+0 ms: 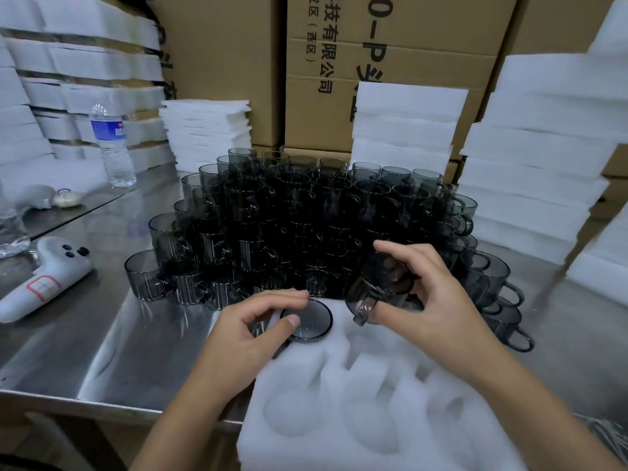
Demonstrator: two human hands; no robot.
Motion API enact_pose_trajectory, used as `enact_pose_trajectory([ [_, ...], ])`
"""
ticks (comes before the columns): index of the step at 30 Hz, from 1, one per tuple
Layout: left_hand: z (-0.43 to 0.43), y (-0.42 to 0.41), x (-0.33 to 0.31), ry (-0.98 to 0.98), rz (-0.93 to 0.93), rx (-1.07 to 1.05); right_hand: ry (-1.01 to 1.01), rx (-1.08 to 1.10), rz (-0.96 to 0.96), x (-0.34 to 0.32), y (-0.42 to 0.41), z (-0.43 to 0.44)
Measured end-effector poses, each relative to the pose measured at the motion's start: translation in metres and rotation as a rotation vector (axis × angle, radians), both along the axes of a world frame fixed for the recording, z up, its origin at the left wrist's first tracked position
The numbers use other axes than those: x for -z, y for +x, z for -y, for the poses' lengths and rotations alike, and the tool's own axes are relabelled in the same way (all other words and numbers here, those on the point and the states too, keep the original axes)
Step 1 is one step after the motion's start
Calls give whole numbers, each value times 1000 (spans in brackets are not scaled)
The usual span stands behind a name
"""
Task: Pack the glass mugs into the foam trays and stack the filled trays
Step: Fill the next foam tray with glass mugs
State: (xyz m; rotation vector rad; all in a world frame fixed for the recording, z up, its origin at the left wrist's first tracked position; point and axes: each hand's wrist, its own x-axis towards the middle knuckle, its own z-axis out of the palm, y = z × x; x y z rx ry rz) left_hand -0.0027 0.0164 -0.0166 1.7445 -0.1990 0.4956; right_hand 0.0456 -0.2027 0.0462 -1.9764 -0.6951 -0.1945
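The right grip (438,300) holds a smoked-glass mug (380,283) tilted over the far edge of the foam tray (295,368). Its fingers curl over the mug's body, and the handle (365,309) points down towards an empty pocket. The left grip (251,331) is on a seated mug (311,321) sunk in the tray's far-left pocket, with the thumb on the upturned round face and the fingers curved round the far side. Whether that face is the base or the mouth I cannot tell.

The glass looks rigid, smooth and probably slick, though the ribbed walls should give the fingers some purchase. It is brittle, so a knock against a neighbour is likely to chip it, and the handle is probably the weakest part. The safest hold is across the body, thumb against fingers, with the handle used only to steer the mug into the pocket's notch.

The tray is soft and light. It will likely give under pressure and slide on the steel surface (102,334), so one grip should steady it. The stacked mugs (289,226) stand several high just behind the tray, and a nudge there could topple them
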Motion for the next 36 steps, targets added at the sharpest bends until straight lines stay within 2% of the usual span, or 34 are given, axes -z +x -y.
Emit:
enact_pose_trajectory([
  [5,-1,0,1,5,9,8,-122,-52,-36,7,-7,4],
  [15,2,1,-1,-21,2,1,-189,3,17,12,-9,2],
  [26,0,0,0,18,5,-1,-290,-78,-59,12,-6,6],
  [30,0,0,0,12,3,4,-233,-118,-116,8,-7,5],
  [33,0,0,0,6,5,11,-140,-64,-110,8,-6,5],
  [36,0,-1,0,-7,11,11,-137,-46,-112,9,-6,5],
])
